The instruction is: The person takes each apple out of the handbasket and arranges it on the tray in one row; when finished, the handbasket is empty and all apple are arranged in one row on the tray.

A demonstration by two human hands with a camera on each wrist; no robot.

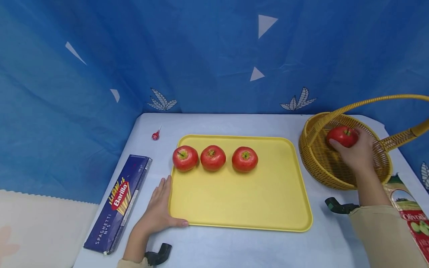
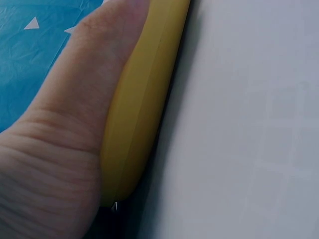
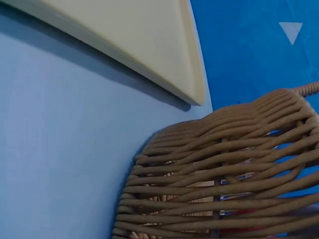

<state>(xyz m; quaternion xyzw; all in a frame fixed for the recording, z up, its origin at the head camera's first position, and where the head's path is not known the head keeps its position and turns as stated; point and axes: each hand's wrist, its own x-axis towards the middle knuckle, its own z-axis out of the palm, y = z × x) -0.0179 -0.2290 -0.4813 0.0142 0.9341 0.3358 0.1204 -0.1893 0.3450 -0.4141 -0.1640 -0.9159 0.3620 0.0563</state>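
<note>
Inside the wicker basket (image 1: 306, 163) at the right, my right hand (image 1: 356, 152) grips a red apple (image 1: 342, 136) with thumb and fingers around its side. Three more apples stand in a row along the far left part of a yellow tray (image 1: 241, 201): a left apple (image 1: 185, 158), a middle apple (image 1: 213, 158) and a right apple (image 1: 245, 159). My left hand (image 1: 159, 210) rests at the tray's near left corner, fingers straight along the left edge and thumb along the front edge. In the right wrist view the woven basket wall (image 3: 214, 164) hides the hand.
A blue spaghetti box (image 1: 117, 204) lies left of my left hand. A small red lollipop (image 1: 155, 135) is behind it, near the table's back left. At the right edge lies a red Olivoila package (image 1: 413, 219), partly behind my right sleeve. The basket's tall handle (image 1: 378, 99) arches above its rim.
</note>
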